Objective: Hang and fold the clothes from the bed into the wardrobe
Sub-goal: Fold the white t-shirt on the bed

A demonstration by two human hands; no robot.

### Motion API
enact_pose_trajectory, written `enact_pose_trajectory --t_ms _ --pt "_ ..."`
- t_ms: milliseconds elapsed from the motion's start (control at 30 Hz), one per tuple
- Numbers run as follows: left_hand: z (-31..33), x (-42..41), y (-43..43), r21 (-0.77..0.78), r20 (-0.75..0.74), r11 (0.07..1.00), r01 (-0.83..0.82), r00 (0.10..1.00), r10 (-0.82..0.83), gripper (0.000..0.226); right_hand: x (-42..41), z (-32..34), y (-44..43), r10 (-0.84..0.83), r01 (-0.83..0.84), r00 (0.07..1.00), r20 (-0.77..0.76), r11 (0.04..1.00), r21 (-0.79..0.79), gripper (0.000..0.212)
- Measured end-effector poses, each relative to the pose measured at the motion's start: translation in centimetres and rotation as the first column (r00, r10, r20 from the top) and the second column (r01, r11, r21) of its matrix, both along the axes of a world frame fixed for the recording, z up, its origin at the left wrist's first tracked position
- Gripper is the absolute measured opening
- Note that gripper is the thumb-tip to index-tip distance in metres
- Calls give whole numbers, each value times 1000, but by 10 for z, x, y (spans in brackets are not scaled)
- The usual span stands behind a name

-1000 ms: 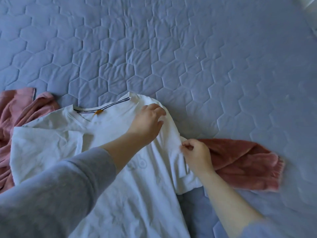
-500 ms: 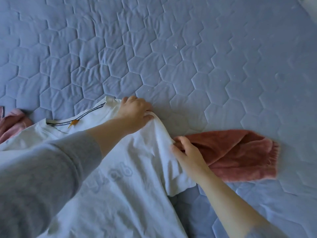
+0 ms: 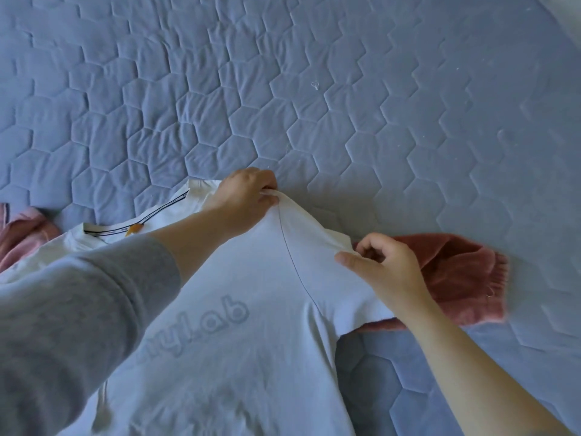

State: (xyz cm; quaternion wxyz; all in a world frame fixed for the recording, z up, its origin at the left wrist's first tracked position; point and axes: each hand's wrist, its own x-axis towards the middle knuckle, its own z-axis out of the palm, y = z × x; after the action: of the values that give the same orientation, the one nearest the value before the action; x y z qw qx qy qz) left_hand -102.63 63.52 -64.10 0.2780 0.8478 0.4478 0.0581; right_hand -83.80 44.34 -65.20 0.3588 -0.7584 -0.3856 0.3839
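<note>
Now left hand (image 3: 248, 201) and right hand (image 3: 388, 267) are pinching the white cotton T-shirt (image 3: 251, 313) between fingertips; tugging evenly apart is wisest

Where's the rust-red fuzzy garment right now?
Head view, right of centre: the rust-red garment lies on the blue quilt, partly under the white T-shirt sleeve that the right hand pinches.

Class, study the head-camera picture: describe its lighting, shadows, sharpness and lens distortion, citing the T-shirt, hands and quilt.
Head view: soft, cool light tints the white T-shirt bluish, without glare; a faint shadow falls on the quilt under its sleeve; the quilt's hexagons bend toward the edges, wide-angle distortion; the left hand and right hand look sharp, the grey sleeve nearest the lens softer.
</note>
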Motion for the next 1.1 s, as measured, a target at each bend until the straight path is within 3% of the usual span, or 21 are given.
enact_pose_trajectory --t_ms 67,133,233,300,400,467,533,600,733,867,1000,1100 --pt "2 1 -1 -43 -29 999 8 1000 -9 7 13 4 2 -2 2 1000 27 1000 -1 35" --pt "3 -2 0 -61 -151 997 56 986 -64 15 25 5 1 19 -16 997 72 999 -39 32" --pt "3 -11 -2 -142 -319 982 121 934 -161 35 27 -2 -3 100 -79 990 97 977 -200 22" --pt "1 -15 -4 -186 -310 975 118 935 -172 36 21 -10 -6 118 -68 976 184 964 -256 25" --pt "-4 -21 -9 -88 -286 986 143 944 -163 34 8 -16 5 69 3 913 402 984 -176 30" --pt "-7 -24 -9 -33 -251 990 141 957 -144 19 2 -20 20 63 21 903 425 982 -189 48" --pt "-8 -27 -5 -13 -250 996 85 964 -86 13 4 -25 39 44 57 950 308 949 -310 56" --pt "-8 -29 2 -20 -319 997 81 944 -83 18 8 -29 54 -41 87 992 120 908 -411 46" --pt "-3 -31 9 -106 -379 984 146 908 -176 16 13 -27 62 -45 24 998 -34 887 -461 45" --pt "0 -36 10 -74 -359 974 214 905 -227 14 16 -22 53 -8 -70 975 -223 937 -342 14" --pt "-1 -34 7 30 -280 975 218 939 -201 16 26 -19 36 -217 176 915 -341 974 -145 26" --pt "2 -22 10 135 -30 990 45 999 -42 15 35 -11 30 -349 379 849 -396 925 -2 41"
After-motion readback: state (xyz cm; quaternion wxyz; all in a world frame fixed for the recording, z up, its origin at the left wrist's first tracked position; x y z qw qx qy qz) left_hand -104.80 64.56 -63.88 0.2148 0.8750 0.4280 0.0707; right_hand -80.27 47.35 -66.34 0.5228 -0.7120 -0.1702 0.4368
